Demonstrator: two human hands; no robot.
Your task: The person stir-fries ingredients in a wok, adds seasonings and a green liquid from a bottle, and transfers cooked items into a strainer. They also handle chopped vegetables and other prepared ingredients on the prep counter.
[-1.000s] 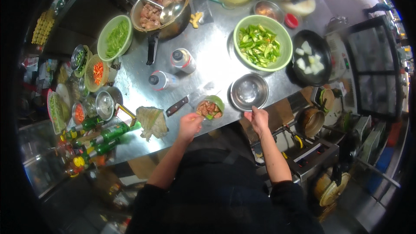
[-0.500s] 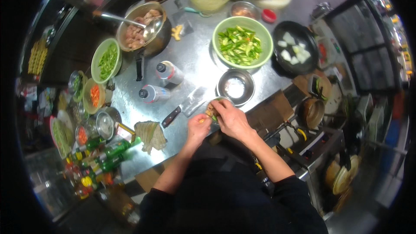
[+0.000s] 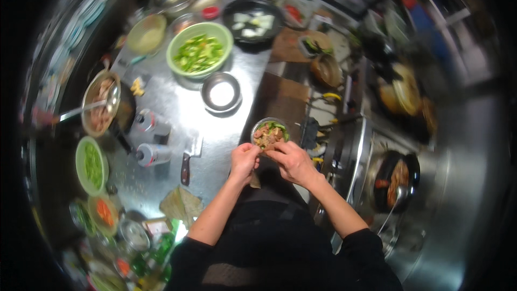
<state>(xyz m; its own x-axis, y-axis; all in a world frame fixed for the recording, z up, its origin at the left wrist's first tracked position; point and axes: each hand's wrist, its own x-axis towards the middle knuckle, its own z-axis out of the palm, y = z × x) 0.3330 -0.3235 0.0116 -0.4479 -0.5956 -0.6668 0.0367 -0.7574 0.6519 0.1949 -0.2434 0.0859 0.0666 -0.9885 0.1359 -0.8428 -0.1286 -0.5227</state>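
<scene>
A small round bowl [image 3: 254, 134] filled with meat pieces and green pepper sits just beyond my fingers, past the table's front edge. My left hand [image 3: 245, 163] is closed in a pinch at its near rim. Close beside it, my right hand [image 3: 295, 165] bends its fingers over the near side of the food, thumb and fingertips together. Whatever lies between the fingertips is too small and blurred to name. A cleaver [image 3: 186, 170] with a dark handle rests on the steel table to the left of my hands.
On the table are a steel bowl [image 3: 221, 92], a green basket of cut peppers [image 3: 173, 60], a black pan [image 3: 272, 9] with white chunks, two canisters [image 3: 153, 154], a crumpled cloth [image 3: 182, 205], and a meat pot [image 3: 86, 99] with a ladle. A stove pan [image 3: 381, 180] stands right.
The view has turned right, showing more of the stove. My hands have moved off the table corner near the cleaver, and the food bowl shows more plainly beyond them.
</scene>
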